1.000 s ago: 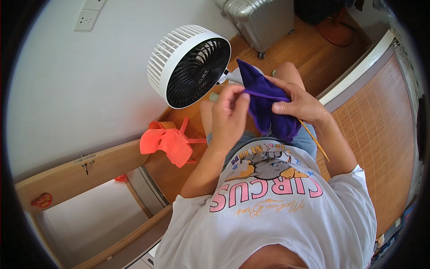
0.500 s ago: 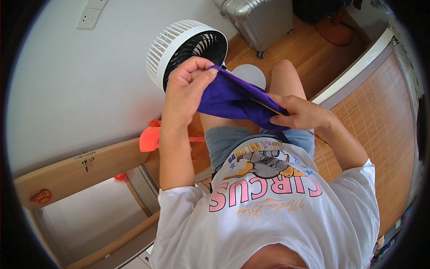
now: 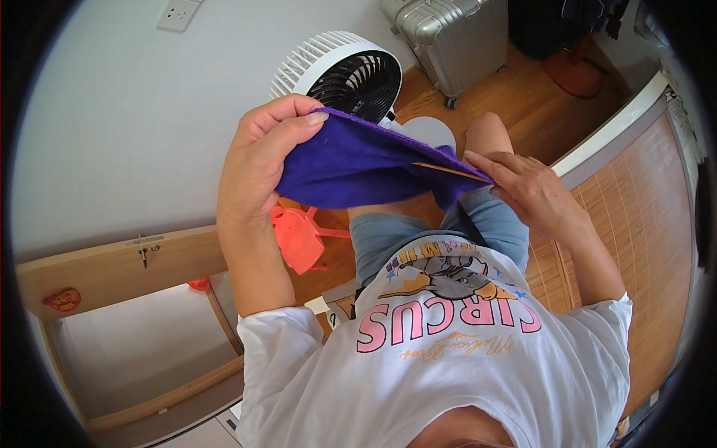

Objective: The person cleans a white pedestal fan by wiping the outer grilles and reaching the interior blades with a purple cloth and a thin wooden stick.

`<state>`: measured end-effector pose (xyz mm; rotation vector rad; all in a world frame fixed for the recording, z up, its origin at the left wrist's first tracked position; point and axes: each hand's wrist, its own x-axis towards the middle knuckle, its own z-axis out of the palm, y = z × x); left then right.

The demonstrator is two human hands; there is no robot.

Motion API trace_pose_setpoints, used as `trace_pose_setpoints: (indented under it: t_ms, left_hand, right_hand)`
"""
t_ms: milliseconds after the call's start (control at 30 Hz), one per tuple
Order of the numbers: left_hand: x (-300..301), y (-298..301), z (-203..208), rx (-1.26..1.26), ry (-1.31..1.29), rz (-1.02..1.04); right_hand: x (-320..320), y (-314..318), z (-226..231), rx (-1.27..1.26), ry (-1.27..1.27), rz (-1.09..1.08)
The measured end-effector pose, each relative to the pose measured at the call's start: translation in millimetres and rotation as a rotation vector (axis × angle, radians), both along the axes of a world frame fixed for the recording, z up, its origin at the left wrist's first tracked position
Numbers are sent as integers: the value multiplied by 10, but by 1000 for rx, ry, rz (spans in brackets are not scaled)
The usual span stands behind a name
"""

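Note:
A piece of purple cloth (image 3: 351,164) is stretched between my two hands above my lap, its thicker edge running along the top. My left hand (image 3: 261,149) pinches the upper left end of that edge between thumb and fingers. At the other end, the fingers of my right hand (image 3: 534,190) press together on the cloth's corner. A thin light-brown stick (image 3: 452,172) lies against the cloth just below the edge and runs to my right fingertips; whether they grip it too is hard to tell. Below that corner hangs a dark strip (image 3: 469,226).
Beyond the cloth stands a white fan (image 3: 332,71) with a black grille. A silver suitcase (image 3: 455,45) is farther back. An orange-red plastic stool (image 3: 302,239) sits left of my legs, near an open wooden-framed compartment (image 3: 142,261). To the right is a bed with a woven mat (image 3: 627,246).
My left hand has moved left, drawing the cloth out wider. My right hand has shifted right to its corner, and more of the stick shows against the cloth.

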<state>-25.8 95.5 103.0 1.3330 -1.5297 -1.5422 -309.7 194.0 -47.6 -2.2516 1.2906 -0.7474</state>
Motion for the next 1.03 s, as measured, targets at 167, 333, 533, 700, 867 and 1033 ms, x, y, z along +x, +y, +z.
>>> trace_pose_setpoints:
  t_ms: [167, 333, 533, 700, 867, 1033]
  left_hand:
    - [80, 133, 151, -8, -85, -38]
    - [168, 243, 233, 9, -175, -147]
    - [33, 435, 345, 55, -16, -341]
    - [2, 403, 372, 33, 104, -477]
    - [112, 424, 352, -160, 164, -137]
    - [140, 12, -35, -215, -290, 179]
  right_hand:
    - [-166, 19, 39, 69, 54, -94]
    - [-402, -57, 90, 103, -213, -140]
    - [-156, -348, 42, 43, -284, -91]
    - [191, -539, -149, -143, -342, 66]
    - [184, -523, -171, -237, -444, 315]
    - [325, -325, -268, 190, -933, 540]
